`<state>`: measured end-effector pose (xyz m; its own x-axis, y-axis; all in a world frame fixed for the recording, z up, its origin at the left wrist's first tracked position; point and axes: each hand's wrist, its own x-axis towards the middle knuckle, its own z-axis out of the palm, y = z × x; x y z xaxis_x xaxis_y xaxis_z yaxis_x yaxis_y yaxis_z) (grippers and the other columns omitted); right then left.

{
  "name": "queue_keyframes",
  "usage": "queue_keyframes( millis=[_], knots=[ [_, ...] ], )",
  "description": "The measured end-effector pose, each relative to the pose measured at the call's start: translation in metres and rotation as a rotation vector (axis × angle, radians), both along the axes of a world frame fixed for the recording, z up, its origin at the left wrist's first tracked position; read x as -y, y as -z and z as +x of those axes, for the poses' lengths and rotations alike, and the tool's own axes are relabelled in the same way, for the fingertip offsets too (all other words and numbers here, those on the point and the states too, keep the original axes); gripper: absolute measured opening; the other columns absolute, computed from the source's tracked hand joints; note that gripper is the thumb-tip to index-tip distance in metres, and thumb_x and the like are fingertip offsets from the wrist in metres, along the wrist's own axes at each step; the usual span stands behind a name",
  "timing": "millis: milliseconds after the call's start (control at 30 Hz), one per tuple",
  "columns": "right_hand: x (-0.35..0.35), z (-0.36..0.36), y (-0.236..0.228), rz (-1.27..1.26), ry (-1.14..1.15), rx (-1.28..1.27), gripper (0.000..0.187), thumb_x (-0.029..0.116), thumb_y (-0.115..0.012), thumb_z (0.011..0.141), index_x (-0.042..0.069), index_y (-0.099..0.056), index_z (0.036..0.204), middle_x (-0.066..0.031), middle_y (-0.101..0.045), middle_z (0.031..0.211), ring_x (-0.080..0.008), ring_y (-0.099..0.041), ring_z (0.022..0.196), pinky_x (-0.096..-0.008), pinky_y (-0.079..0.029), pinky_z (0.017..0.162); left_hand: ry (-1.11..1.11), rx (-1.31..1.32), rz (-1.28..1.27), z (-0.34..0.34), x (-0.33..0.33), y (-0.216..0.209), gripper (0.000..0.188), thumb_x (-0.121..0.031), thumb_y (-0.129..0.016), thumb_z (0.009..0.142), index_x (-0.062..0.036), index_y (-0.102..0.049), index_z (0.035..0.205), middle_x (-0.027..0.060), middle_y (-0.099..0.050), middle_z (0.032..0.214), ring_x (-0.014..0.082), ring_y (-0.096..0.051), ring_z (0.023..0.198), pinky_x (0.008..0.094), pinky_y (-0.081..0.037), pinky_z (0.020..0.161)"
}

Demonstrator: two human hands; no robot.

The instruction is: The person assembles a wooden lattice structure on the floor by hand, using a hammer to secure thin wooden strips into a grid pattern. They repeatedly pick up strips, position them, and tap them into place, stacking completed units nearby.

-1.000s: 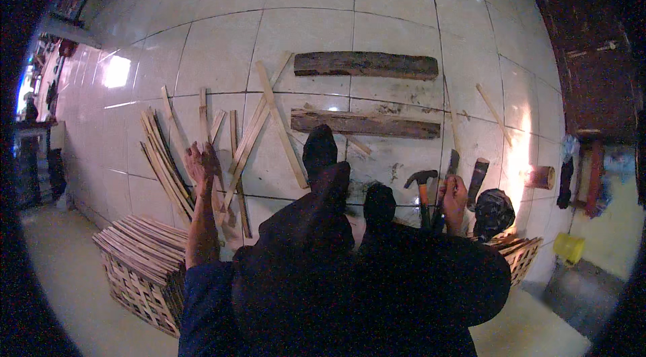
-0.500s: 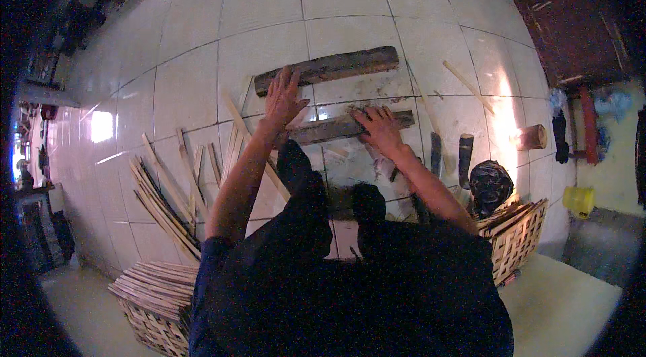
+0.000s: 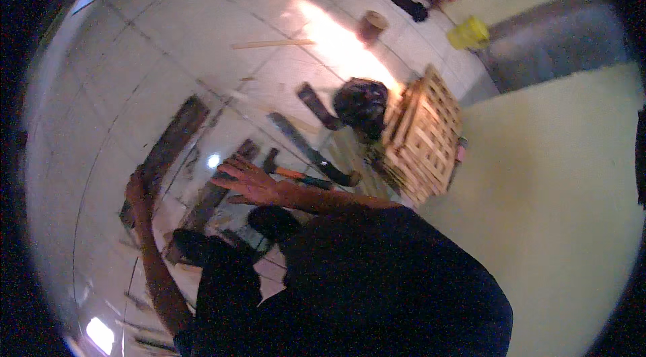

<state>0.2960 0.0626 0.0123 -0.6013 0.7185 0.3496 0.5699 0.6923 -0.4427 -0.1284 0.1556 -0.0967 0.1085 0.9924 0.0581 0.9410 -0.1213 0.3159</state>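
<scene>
My left hand (image 3: pixel 138 194) lies against the near end of the farther dark wooden beam (image 3: pixel 176 133); it is blurred, but the fingers look extended rather than wrapped round the wood. Fingers spread, my right hand (image 3: pixel 247 181) rests across the upper part of the nearer beam (image 3: pixel 205 205), which runs roughly alongside the first. Close to the right hand lies a hammer (image 3: pixel 291 172) with an orange and black handle. Beyond it is a long dark blade (image 3: pixel 299 138) with a handle at its near end.
To the right, a black plastic bag (image 3: pixel 361 104) sits by a stack of woven slatted panels (image 3: pixel 434 131). Farther off are a short dark piece (image 3: pixel 316 106), a thin strip (image 3: pixel 272 43), a round wooden block (image 3: pixel 371 26) and a yellow container (image 3: pixel 469 34). Several strips lie at lower left.
The view has swung to the right, so the beams now slant and the panels and bag stand nearer the middle. Both hands remain at their beams.
</scene>
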Motion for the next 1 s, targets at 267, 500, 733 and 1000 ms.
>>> queue_keyframes(
  millis=[267, 500, 733, 1000],
  knots=[
    [0.059, 0.315, -0.121, 0.109, 1.071, 0.129, 0.029, 0.026, -0.056, 0.089, 0.0, -0.058, 0.102, -0.0188, -0.059, 0.1, -0.0358, -0.057, 0.095, -0.0442, -0.047, 0.079, -0.08, -0.271, 0.054, 0.064, 0.019, -0.043, 0.073, -0.042, -0.059, 0.088, -0.0186, -0.026, 0.148, 0.0139, -0.037, 0.145, 0.035, -0.039, 0.129, 0.061, -0.03, 0.102],
    [0.089, 0.392, -0.136, -0.174, 1.502, 0.272, 0.055, 0.054, -0.054, 0.087, 0.003, -0.059, 0.107, -0.0235, -0.062, 0.098, -0.0393, -0.06, 0.092, -0.0469, -0.046, 0.079, -0.097, -0.101, 0.301, 0.125, 0.044, -0.054, 0.061, -0.036, -0.057, 0.091, -0.0082, -0.038, 0.141, 0.0206, -0.042, 0.14, 0.0413, -0.039, 0.127, 0.0543, -0.034, 0.102],
    [0.059, 0.405, -0.131, -0.287, 1.627, 0.53, 0.053, 0.052, -0.053, 0.085, 0.004, -0.063, 0.105, -0.0218, -0.066, 0.098, -0.0402, -0.064, 0.09, -0.0518, -0.05, 0.077, -0.01, 0.177, 0.321, 0.16, 0.074, -0.079, 0.057, -0.031, -0.057, 0.091, 0.0003, -0.042, 0.136, 0.0266, -0.042, 0.138, 0.0427, -0.039, 0.127, 0.051, -0.034, 0.104],
    [0.082, 0.423, -0.199, -0.029, 1.692, 0.398, 0.049, 0.042, -0.051, 0.088, 0.001, -0.064, 0.11, -0.0256, -0.066, 0.098, -0.0384, -0.064, 0.095, -0.0439, -0.05, 0.085, -0.212, 0.336, 0.153, 0.168, 0.097, -0.083, 0.054, -0.029, -0.056, 0.092, 0.004, -0.044, 0.133, 0.0288, -0.043, 0.136, 0.0458, -0.037, 0.127, 0.0506, -0.032, 0.105]
  ],
)
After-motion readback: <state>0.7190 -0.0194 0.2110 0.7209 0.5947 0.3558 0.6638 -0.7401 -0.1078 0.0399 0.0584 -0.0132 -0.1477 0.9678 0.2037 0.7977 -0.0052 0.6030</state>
